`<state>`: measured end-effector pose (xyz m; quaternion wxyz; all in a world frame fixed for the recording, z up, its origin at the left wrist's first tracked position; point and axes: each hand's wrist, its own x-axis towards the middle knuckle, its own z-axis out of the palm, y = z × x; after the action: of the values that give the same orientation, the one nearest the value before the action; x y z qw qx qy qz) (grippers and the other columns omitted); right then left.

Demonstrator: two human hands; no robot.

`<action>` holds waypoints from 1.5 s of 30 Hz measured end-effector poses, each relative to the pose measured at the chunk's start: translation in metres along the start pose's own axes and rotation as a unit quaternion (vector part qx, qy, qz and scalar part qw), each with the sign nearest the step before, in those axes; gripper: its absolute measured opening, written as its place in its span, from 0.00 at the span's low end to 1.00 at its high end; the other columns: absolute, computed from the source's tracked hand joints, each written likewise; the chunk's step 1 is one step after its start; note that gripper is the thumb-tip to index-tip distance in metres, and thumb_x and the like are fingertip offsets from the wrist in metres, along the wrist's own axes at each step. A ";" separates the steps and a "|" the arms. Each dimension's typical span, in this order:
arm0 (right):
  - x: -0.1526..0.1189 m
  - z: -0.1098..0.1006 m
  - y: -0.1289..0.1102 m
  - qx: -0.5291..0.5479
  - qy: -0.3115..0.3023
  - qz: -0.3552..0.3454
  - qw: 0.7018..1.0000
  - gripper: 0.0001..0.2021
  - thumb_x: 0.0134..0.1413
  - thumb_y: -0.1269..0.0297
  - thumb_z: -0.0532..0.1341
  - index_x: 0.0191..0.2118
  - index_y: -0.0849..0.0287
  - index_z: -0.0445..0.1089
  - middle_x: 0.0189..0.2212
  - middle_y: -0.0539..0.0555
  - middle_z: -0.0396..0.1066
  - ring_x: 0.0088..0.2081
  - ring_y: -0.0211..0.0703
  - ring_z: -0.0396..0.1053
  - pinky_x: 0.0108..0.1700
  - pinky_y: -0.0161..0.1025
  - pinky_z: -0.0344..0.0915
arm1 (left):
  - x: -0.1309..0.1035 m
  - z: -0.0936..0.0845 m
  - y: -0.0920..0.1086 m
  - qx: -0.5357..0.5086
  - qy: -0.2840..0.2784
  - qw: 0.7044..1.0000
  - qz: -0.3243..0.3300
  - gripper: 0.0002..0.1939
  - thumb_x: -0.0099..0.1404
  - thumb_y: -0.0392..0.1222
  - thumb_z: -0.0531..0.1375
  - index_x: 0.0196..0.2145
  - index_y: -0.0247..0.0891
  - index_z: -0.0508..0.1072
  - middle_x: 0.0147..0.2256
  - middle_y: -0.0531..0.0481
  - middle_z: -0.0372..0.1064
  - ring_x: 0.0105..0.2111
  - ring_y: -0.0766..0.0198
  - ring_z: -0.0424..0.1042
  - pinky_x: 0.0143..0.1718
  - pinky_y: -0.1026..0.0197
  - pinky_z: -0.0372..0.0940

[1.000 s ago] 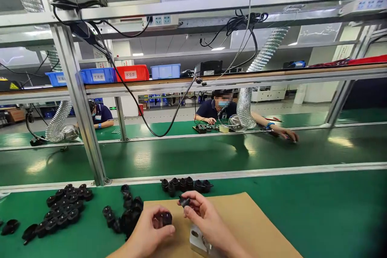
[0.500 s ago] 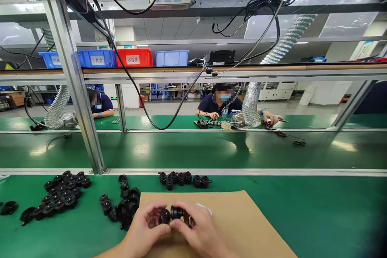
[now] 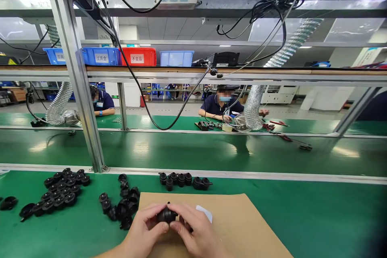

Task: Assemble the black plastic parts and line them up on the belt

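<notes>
A: What has changed in your hands since half a second ago?

B: Your left hand (image 3: 144,231) and right hand (image 3: 193,234) have closed together. The two black pieces you held side by side now read as one black plastic part (image 3: 167,215), pinched between the fingertips of both hands over the cardboard sheet (image 3: 242,225).

A: So the pieces are mated?

B: Likely pressed together, though your fingers hide the joint. Loose black parts (image 3: 62,193) lie on the green table (image 3: 317,209) to your left.

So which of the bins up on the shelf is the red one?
The red bin, third from the left, between two blue bins.
</notes>
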<state>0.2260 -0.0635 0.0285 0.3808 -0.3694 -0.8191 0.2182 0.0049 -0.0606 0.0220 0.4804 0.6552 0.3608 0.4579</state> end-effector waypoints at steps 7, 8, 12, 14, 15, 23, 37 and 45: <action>-0.001 0.002 0.005 0.000 -0.015 0.004 1.000 0.19 0.69 0.66 0.61 0.62 0.48 0.70 0.45 0.54 0.79 0.38 0.46 0.75 0.40 0.40 0.69 | -0.002 0.000 -0.005 -0.019 0.011 1.000 0.001 0.21 0.67 0.49 0.69 0.57 0.48 0.81 0.57 0.41 0.78 0.58 0.45 0.75 0.64 0.46 0.67; -0.001 0.002 0.006 -0.003 -0.017 0.002 1.000 0.19 0.69 0.66 0.61 0.63 0.47 0.70 0.46 0.53 0.80 0.39 0.46 0.76 0.41 0.40 0.69 | -0.002 0.000 -0.007 -0.021 0.013 1.000 0.000 0.22 0.67 0.51 0.69 0.57 0.47 0.81 0.57 0.40 0.77 0.59 0.44 0.74 0.65 0.45 0.67; -0.002 0.001 0.010 -0.013 -0.016 -0.005 1.000 0.19 0.68 0.67 0.61 0.62 0.47 0.70 0.49 0.52 0.80 0.40 0.46 0.78 0.41 0.40 0.70 | -0.002 0.000 -0.011 -0.026 0.020 0.999 -0.009 0.24 0.65 0.54 0.70 0.57 0.45 0.82 0.57 0.38 0.78 0.58 0.42 0.75 0.65 0.42 0.67; -0.002 0.001 0.010 -0.019 -0.012 -0.010 1.000 0.19 0.68 0.68 0.61 0.61 0.47 0.71 0.48 0.53 0.81 0.41 0.48 0.78 0.42 0.40 0.70 | -0.001 0.000 -0.014 -0.034 0.031 0.999 -0.017 0.24 0.63 0.54 0.72 0.55 0.44 0.83 0.55 0.38 0.79 0.56 0.42 0.77 0.63 0.43 0.69; -0.002 0.001 0.011 -0.021 -0.012 -0.013 1.000 0.18 0.68 0.68 0.61 0.60 0.47 0.72 0.48 0.53 0.81 0.42 0.48 0.78 0.43 0.40 0.70 | -0.001 0.000 -0.016 -0.040 0.038 0.998 -0.022 0.24 0.62 0.54 0.72 0.54 0.44 0.83 0.53 0.38 0.80 0.55 0.43 0.78 0.62 0.43 0.70; 0.001 -0.006 -0.001 -0.019 -0.031 -0.003 0.999 0.18 0.66 0.69 0.62 0.58 0.46 0.74 0.48 0.53 0.82 0.44 0.51 0.79 0.45 0.42 0.70 | -0.003 0.000 -0.016 -0.060 0.027 0.997 -0.035 0.22 0.60 0.49 0.75 0.51 0.43 0.84 0.52 0.39 0.81 0.54 0.43 0.78 0.61 0.45 0.71; -0.001 -0.007 -0.010 -0.131 -0.071 0.021 0.989 0.19 0.75 0.54 0.51 0.33 0.54 0.71 0.31 0.55 0.77 0.33 0.49 0.74 0.36 0.42 0.61 | -0.008 -0.003 -0.020 0.001 0.009 1.000 0.005 0.20 0.60 0.49 0.75 0.50 0.44 0.85 0.50 0.39 0.80 0.52 0.44 0.78 0.58 0.46 0.72; -0.001 -0.015 -0.007 -0.023 -0.055 -0.012 0.998 0.26 0.63 0.71 0.60 0.65 0.45 0.65 0.52 0.54 0.77 0.49 0.50 0.75 0.48 0.41 0.69 | 0.002 -0.001 -0.014 -0.104 -0.002 0.994 -0.044 0.25 0.60 0.56 0.74 0.50 0.39 0.84 0.46 0.38 0.83 0.41 0.50 0.79 0.42 0.54 0.76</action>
<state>0.2352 -0.0675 0.0414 0.3291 -0.3558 -0.8479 0.2147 0.0043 -0.0542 0.0088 0.5665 0.5857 0.3390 0.4702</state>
